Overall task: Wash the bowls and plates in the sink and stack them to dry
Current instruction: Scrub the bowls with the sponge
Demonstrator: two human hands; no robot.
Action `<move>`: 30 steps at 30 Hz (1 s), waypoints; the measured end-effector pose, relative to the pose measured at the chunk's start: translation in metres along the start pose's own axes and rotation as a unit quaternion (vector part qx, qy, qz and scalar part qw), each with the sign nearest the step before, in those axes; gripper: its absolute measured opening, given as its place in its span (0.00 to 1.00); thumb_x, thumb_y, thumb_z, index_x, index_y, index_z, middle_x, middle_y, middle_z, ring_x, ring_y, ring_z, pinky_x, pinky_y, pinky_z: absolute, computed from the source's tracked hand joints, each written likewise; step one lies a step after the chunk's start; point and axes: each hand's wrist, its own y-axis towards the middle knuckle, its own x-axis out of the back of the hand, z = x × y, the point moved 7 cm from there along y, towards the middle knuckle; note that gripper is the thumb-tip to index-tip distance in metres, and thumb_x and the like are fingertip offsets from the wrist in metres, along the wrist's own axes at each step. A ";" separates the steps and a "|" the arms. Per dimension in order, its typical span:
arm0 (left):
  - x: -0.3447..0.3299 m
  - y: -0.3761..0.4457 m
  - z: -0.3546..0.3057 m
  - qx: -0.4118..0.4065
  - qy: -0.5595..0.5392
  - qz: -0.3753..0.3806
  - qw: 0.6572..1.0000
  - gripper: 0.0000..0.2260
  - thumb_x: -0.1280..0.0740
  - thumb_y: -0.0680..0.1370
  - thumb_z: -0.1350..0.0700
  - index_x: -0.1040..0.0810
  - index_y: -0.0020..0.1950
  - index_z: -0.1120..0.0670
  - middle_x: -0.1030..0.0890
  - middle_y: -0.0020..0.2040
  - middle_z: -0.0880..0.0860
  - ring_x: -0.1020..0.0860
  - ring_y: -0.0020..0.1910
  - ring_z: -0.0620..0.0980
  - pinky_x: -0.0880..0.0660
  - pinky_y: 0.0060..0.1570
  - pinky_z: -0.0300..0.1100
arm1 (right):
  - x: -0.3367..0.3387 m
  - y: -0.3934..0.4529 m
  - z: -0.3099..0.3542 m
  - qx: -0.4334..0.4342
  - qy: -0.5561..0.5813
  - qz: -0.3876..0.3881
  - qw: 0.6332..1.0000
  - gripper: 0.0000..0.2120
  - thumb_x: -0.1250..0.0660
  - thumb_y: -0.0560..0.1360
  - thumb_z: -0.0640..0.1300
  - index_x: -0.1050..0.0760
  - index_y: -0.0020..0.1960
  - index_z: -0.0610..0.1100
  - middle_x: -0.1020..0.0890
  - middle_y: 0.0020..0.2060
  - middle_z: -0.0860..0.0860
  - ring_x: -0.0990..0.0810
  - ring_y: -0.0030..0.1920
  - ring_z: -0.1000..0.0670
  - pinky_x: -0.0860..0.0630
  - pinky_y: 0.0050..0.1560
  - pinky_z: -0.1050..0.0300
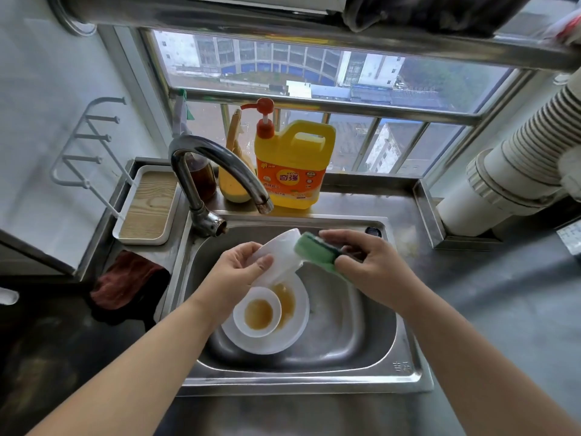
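My left hand (239, 269) grips a white bowl (281, 251), tilted on its side above the steel sink (371, 350). My right hand (361, 262) holds a green sponge (316, 251) pressed against the bowl's right side. Below them in the basin lies a white plate (300, 313) smeared with brown sauce. A small white bowl (256, 311) with brown sauce stands on the plate's left part.
A curved steel faucet (217, 171) arches over the sink's back left. A yellow detergent jug (294, 165) with an orange pump stands behind the sink. A white drying rack with a wooden tray (147, 206) sits at the left. A reddish cloth (125, 280) hangs left of the basin.
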 end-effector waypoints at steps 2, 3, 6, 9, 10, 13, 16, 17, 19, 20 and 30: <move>-0.006 0.001 0.006 0.018 -0.033 -0.007 0.999 0.10 0.31 0.72 0.53 0.21 0.49 0.58 0.18 0.40 0.55 0.21 0.38 0.50 0.22 0.39 0.41 | -0.006 -0.002 0.001 0.016 -0.046 -0.029 0.998 0.27 0.37 0.68 0.51 0.28 0.67 0.59 0.24 0.65 0.55 0.28 0.63 0.56 0.31 0.66 0.58; -0.012 0.001 0.007 0.022 -0.050 -0.006 0.998 0.10 0.32 0.72 0.53 0.21 0.49 0.57 0.18 0.40 0.54 0.21 0.39 0.50 0.23 0.41 0.42 | -0.017 -0.003 0.000 0.013 -0.082 -0.007 0.996 0.28 0.37 0.72 0.51 0.35 0.72 0.60 0.33 0.72 0.55 0.37 0.69 0.54 0.39 0.71 0.53; -0.024 0.001 0.009 0.025 -0.087 -0.019 0.996 0.08 0.36 0.75 0.54 0.21 0.49 0.58 0.18 0.40 0.53 0.22 0.41 0.49 0.25 0.45 0.43 | -0.045 -0.005 0.002 0.036 -0.204 0.007 0.978 0.26 0.44 0.79 0.58 0.47 0.75 0.64 0.50 0.77 0.56 0.49 0.69 0.52 0.49 0.72 0.51; -0.028 -0.002 0.008 0.016 -0.067 -0.028 0.997 0.07 0.37 0.78 0.56 0.20 0.47 0.57 0.19 0.40 0.54 0.23 0.41 0.50 0.26 0.45 0.43 | -0.045 0.001 0.001 0.060 -0.225 -0.050 0.971 0.23 0.45 0.80 0.57 0.46 0.74 0.65 0.47 0.77 0.55 0.47 0.68 0.50 0.48 0.71 0.52; -0.028 -0.004 0.008 0.013 -0.057 -0.028 0.998 0.07 0.37 0.79 0.57 0.20 0.46 0.57 0.19 0.39 0.54 0.23 0.40 0.50 0.26 0.44 0.43 | -0.042 0.008 -0.007 0.044 -0.200 -0.059 0.977 0.23 0.44 0.80 0.55 0.44 0.74 0.64 0.44 0.76 0.54 0.45 0.68 0.49 0.47 0.71 0.52; -0.031 -0.007 0.007 0.015 -0.041 -0.028 0.999 0.07 0.35 0.77 0.55 0.20 0.46 0.56 0.20 0.39 0.54 0.24 0.41 0.51 0.26 0.45 0.46 | -0.027 0.025 -0.027 -0.018 -0.050 -0.101 0.993 0.24 0.40 0.77 0.55 0.35 0.72 0.60 0.31 0.71 0.54 0.35 0.69 0.46 0.42 0.74 0.47; -0.030 -0.005 0.004 0.011 -0.032 -0.039 0.999 0.06 0.36 0.79 0.57 0.20 0.47 0.57 0.19 0.39 0.54 0.23 0.40 0.51 0.25 0.43 0.43 | -0.032 0.015 -0.017 0.006 -0.067 -0.097 0.993 0.23 0.38 0.78 0.52 0.35 0.72 0.58 0.34 0.72 0.51 0.38 0.70 0.46 0.42 0.73 0.51; -0.030 -0.004 0.004 0.010 -0.031 -0.041 0.999 0.06 0.36 0.79 0.58 0.20 0.47 0.58 0.19 0.38 0.53 0.22 0.39 0.49 0.25 0.40 0.41 | -0.040 0.007 -0.009 0.026 -0.105 -0.080 0.991 0.23 0.39 0.79 0.51 0.36 0.73 0.58 0.38 0.74 0.51 0.42 0.70 0.47 0.44 0.70 0.55; -0.031 -0.005 0.004 0.015 -0.045 -0.040 0.998 0.06 0.36 0.79 0.59 0.20 0.48 0.58 0.18 0.37 0.52 0.20 0.37 0.46 0.24 0.37 0.37 | -0.054 -0.008 0.008 0.075 -0.177 -0.065 0.979 0.23 0.40 0.80 0.52 0.38 0.73 0.61 0.44 0.75 0.54 0.46 0.68 0.49 0.44 0.69 0.54; -0.031 -0.006 0.006 0.017 -0.055 -0.040 0.998 0.06 0.36 0.79 0.59 0.20 0.47 0.59 0.18 0.37 0.52 0.20 0.37 0.47 0.25 0.36 0.37 | -0.058 -0.009 0.007 0.087 -0.185 -0.064 0.977 0.23 0.40 0.80 0.52 0.39 0.73 0.61 0.44 0.75 0.54 0.46 0.68 0.49 0.44 0.70 0.53; -0.029 -0.002 0.002 0.015 -0.050 -0.036 0.998 0.05 0.35 0.78 0.59 0.21 0.45 0.59 0.20 0.36 0.54 0.23 0.36 0.49 0.25 0.36 0.40 | -0.042 -0.002 -0.009 0.012 -0.075 -0.091 0.993 0.22 0.39 0.80 0.50 0.36 0.72 0.59 0.37 0.72 0.51 0.42 0.70 0.49 0.42 0.69 0.57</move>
